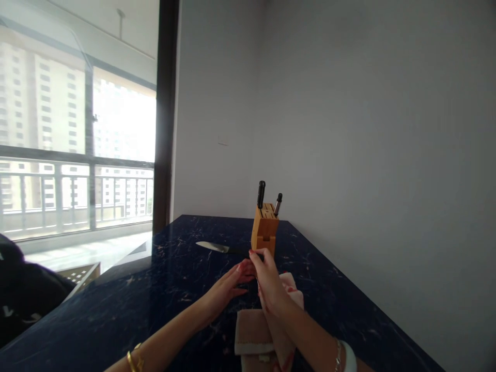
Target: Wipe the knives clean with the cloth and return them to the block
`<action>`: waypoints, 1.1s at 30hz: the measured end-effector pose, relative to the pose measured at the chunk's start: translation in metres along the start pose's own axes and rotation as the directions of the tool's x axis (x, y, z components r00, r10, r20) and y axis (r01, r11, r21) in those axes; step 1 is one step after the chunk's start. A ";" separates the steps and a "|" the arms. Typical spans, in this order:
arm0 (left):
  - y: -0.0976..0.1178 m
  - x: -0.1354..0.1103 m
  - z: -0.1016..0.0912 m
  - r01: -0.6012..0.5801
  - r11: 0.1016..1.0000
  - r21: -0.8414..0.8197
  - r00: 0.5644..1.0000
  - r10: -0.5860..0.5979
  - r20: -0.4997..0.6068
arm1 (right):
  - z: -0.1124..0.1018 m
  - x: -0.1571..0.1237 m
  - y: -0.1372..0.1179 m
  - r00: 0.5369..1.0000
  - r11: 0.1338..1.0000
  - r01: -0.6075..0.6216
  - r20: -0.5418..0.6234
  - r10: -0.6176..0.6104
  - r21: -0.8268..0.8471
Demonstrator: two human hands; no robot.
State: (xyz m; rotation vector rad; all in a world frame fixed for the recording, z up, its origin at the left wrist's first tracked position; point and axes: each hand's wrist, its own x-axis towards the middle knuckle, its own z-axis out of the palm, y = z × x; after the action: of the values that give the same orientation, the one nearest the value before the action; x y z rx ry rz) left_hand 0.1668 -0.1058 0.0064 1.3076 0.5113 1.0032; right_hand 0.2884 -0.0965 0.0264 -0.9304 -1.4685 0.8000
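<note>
A kitchen knife point(213, 247) with a pale blade and a black handle lies sideways above the dark tabletop, its tip to the left. My right hand point(267, 276) is closed around the rear of the handle. Just left of it, my left hand point(234, 281) has its fingers stretched out and the thumb apart; its fingertips come close to my right hand, and I cannot tell whether they touch it. Under and beside my right forearm is a pink and white towel point(253, 330), folded and partly hidden. Behind my hands stands a wooden knife block point(265, 227).
A black-handled knife point(261, 194) and a second, slimmer handle point(278, 204) stick up from the block. The dark blue marbled table point(174, 279) reaches back to a grey wall. At the left are a black bag-like object point(31, 289) and a large window point(124, 124).
</note>
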 end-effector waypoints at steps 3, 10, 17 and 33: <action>-0.003 0.001 0.000 -0.020 0.987 -0.162 1.000 0.019 -0.010 | 0.006 -0.007 0.021 0.998 0.999 -0.020 -0.062 0.022 0.032; -0.010 0.007 -0.012 -0.110 0.975 -0.194 0.961 0.055 -0.269 | -0.003 -0.012 0.029 0.965 0.987 -0.158 0.221 0.145 0.041; -0.009 0.011 -0.015 -0.103 0.994 0.027 0.961 0.107 -0.254 | -0.027 -0.006 0.010 0.972 0.895 0.117 0.233 -0.015 -0.431; -0.029 0.015 -0.041 0.250 0.786 0.566 0.968 -0.197 -0.154 | -0.066 -0.004 0.024 0.914 0.490 0.168 0.321 0.247 -0.855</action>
State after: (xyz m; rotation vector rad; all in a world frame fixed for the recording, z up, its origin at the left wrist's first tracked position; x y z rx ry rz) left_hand 0.1504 -0.0693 -0.0277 1.6976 1.0814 0.7224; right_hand 0.3567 -0.0914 0.0100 -1.6370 -2.3253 0.1888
